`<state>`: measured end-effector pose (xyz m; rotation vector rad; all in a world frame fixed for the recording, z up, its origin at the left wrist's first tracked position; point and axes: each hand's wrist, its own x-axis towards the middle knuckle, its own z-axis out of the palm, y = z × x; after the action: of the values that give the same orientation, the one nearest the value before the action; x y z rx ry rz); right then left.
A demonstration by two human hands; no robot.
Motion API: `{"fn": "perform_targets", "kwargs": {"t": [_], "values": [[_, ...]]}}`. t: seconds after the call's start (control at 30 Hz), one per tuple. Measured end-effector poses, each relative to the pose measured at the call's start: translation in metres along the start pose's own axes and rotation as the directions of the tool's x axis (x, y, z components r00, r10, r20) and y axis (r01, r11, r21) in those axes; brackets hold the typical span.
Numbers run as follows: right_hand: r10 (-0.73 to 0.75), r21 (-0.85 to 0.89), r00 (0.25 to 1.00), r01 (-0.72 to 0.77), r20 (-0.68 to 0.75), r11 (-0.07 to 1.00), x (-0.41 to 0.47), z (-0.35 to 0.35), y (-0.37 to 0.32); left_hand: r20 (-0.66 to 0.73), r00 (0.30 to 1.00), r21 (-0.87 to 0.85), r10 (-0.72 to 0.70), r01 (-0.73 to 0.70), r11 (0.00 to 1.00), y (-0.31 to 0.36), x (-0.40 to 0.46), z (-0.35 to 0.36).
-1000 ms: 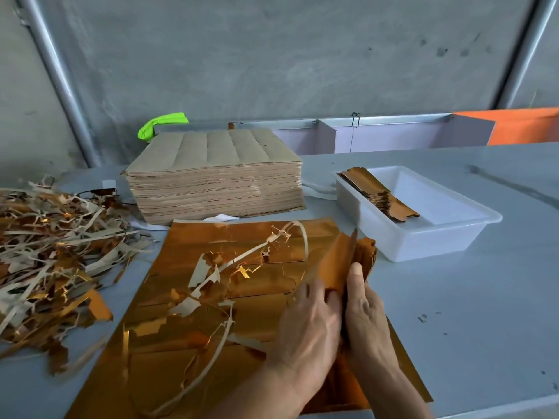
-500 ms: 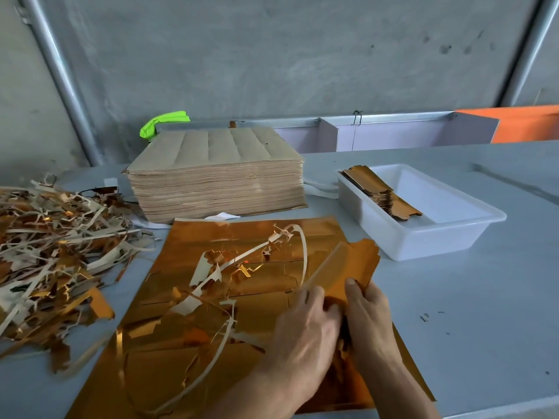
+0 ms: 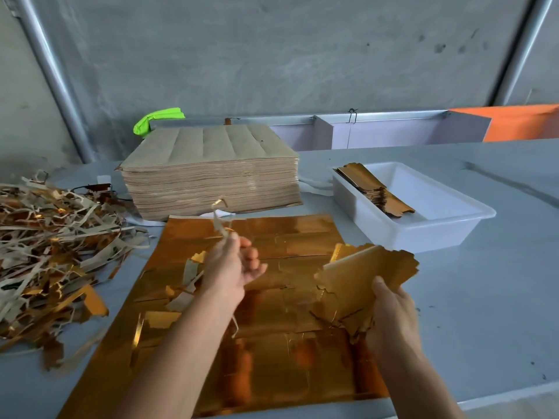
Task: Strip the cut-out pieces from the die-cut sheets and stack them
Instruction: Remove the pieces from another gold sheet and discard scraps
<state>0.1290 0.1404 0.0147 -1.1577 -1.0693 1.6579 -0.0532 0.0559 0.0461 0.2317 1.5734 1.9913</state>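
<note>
In right hand (image 3: 390, 316), cut-out pieces (image 3: 363, 279) tilted up-right

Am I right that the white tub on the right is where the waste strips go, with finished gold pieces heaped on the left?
Not quite: the head view shows the white tub holding neatly stacked gold cut-out pieces, while the heap on the left is tangled waste strips.

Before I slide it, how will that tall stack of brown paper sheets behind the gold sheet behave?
The tall stack of brown paper sheets looks dense with many layers, so it is probably heavy and should resist a push. Nothing visibly binds it, so a high push may shear off the top sheets. Its broad, flat footprint on the grey table makes tipping unlikely.
</note>
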Motion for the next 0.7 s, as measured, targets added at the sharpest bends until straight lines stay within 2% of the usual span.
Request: {"fn": "perform_targets", "kwargs": {"t": [0.1,0.17,0.27,0.33,0.4,0.5,0.6,0.67,0.7], "values": [[-0.016,0.036,0.997,0.019,-0.071,0.999,0.006,-0.007,-0.005,-0.065,0.989,0.205,0.136,-0.120,0.971,0.005,0.007,-0.024],[-0.015,0.042,0.996,0.018,-0.084,0.999,0.009,-0.009,-0.007,-0.048,0.973,0.300,0.225,-0.200,0.933,0.012,0.010,-0.035],[-0.035,0.027,0.995,0.037,-0.095,0.999,0.010,-0.014,-0.012,0.016,0.921,0.491,0.390,-0.347,0.799,0.023,0.014,-0.052],[-0.035,0.047,0.995,0.040,-0.091,0.998,0.010,-0.016,-0.016,0.049,0.848,0.663,0.528,-0.423,0.618,0.035,0.018,-0.067],[-0.034,0.062,0.997,0.039,-0.074,0.997,0.009,-0.017,-0.019,0.107,0.749,0.760,0.653,-0.485,0.433,0.055,0.022,-0.079],[-0.028,0.077,0.999,0.031,-0.044,0.997,0.006,-0.013,-0.019,0.186,0.574,0.778,0.797,-0.582,0.237,0.092,0.027,-0.086],[-0.043,0.064,0.999,0.043,-0.001,0.997,0.004,-0.007,-0.015,0.272,0.397,0.782,0.876,-0.622,0.039,0.124,0.028,-0.086],[-0.060,0.042,0.998,0.059,0.017,0.997,0.002,-0.003,-0.013,0.326,0.331,0.791,0.885,-0.609,-0.064,0.137,0.027,-0.086],[-0.063,0.044,0.998,0.062,0.020,0.997,0.002,-0.002,-0.013,0.353,0.326,0.790,0.877,-0.607,-0.092,0.139,0.026,-0.087]]}}
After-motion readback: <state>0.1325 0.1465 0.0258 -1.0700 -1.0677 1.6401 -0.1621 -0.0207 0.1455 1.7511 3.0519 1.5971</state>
